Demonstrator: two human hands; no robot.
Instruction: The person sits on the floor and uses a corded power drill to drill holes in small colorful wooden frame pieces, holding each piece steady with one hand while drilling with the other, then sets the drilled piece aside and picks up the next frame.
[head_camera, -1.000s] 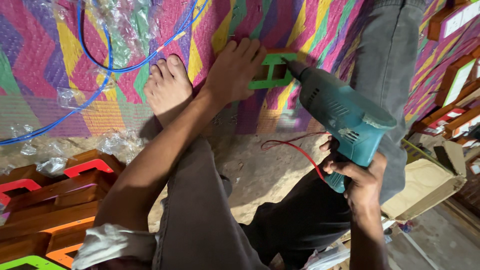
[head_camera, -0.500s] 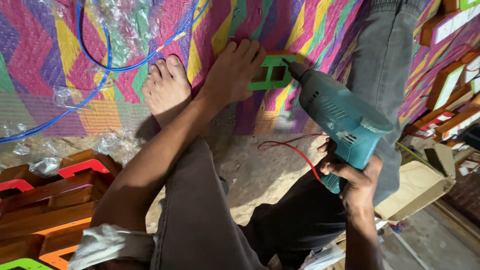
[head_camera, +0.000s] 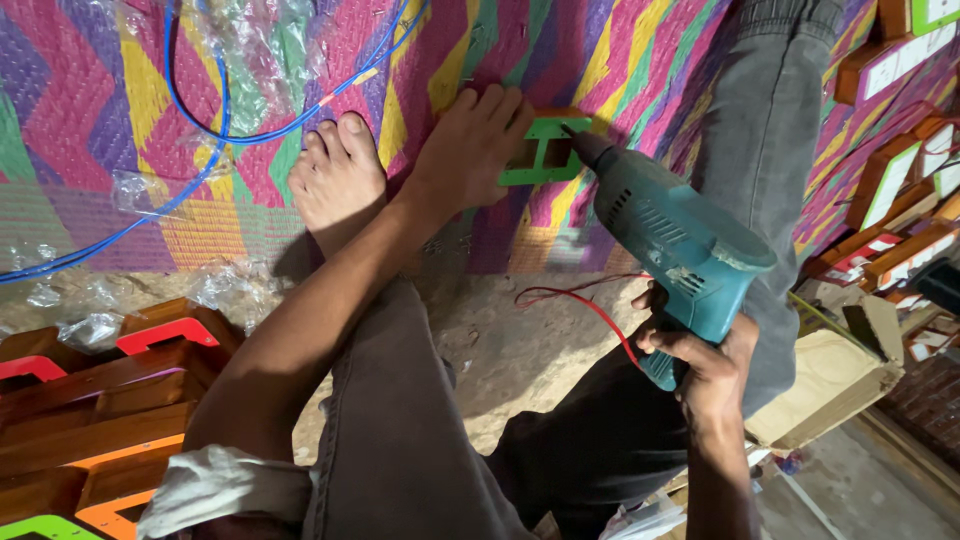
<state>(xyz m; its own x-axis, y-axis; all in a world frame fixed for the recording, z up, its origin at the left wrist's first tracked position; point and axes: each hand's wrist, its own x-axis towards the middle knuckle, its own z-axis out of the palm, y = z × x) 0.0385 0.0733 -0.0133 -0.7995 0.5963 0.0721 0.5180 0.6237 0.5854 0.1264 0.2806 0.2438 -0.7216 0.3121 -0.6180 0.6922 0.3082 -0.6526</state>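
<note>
Right hand (head_camera: 708, 365) aims teal drill (head_camera: 668, 235) up-left into green frame (head_camera: 543, 152).

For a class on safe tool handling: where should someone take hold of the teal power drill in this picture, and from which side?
Best by the handle below the teal power drill, approached from behind, as the right hand does. The bit end points at the green-faced wooden piece under the left hand, so keep fingers off that end.
</note>
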